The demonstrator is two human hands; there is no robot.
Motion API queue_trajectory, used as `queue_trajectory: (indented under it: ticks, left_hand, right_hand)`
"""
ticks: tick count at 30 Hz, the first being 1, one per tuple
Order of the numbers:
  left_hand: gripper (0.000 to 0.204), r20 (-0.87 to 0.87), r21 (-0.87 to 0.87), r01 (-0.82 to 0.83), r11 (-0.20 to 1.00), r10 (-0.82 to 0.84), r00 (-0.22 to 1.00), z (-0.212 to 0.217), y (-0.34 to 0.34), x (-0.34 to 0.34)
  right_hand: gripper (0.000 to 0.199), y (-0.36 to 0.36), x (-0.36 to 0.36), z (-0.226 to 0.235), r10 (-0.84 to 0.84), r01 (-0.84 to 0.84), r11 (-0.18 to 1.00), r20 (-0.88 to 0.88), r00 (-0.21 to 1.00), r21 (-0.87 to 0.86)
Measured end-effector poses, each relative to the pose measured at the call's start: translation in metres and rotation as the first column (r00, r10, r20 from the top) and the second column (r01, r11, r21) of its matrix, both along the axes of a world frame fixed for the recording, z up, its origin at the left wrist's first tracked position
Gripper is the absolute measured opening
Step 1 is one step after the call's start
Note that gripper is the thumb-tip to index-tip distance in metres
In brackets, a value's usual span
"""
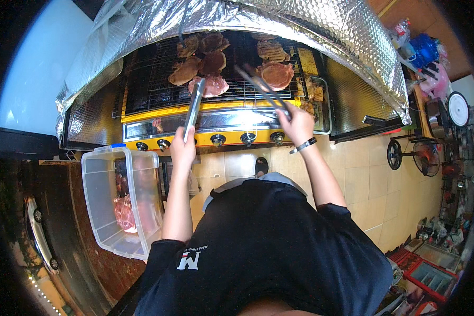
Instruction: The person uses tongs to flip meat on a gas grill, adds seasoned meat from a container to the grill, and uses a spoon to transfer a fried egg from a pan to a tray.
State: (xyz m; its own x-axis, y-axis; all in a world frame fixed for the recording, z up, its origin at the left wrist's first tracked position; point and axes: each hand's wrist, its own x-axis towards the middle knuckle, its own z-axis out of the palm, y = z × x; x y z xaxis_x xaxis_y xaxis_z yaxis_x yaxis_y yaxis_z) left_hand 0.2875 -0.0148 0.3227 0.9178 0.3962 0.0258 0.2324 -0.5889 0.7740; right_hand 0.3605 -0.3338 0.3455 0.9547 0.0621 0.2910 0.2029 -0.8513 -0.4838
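My left hand point(183, 150) is closed round silver tongs point(194, 109), whose tips reach a pale pink, raw-looking meat slice point(216, 86) at the near part of the wire grill point(163, 98). In my right hand point(297, 127) is a second pair of tongs point(266, 90), darker and smeared by motion; their tips are near a large pinkish-brown slice point(277, 76) on the right, and I cannot tell if they touch it. Several browner slices point(184, 71) lie on the grate at the back left. Behind the right-hand slice lies a grill-marked one point(272, 51).
Silver foil sheeting point(279, 18) hoods the grill. Knobs point(218, 140) line its yellow front. A metal tray point(321, 87) with cooked pieces stands at its right end. At the lower left is a clear plastic bin point(102, 200) with raw meat point(125, 213). A fan point(425, 159) stands right.
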Motion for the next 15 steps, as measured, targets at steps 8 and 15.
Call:
queue_trajectory:
  ticks: [8, 15]
  left_hand:
    - [0.028, -0.018, -0.364, -0.043, 0.931, 0.04, 0.999, -0.019, -0.011, -0.046]
    - [0.029, 0.003, -0.417, -0.062, 0.907, 0.07, 0.998, -0.031, 0.002, -0.068]
  right_hand:
    - [0.032, -0.001, 0.082, 0.008, -0.143, 0.137, 0.877, 0.022, 0.989, -0.46]
    - [0.03, -0.006, 0.089, 0.031, -0.108, 0.119, 0.863, 0.05, 0.993, -0.492]
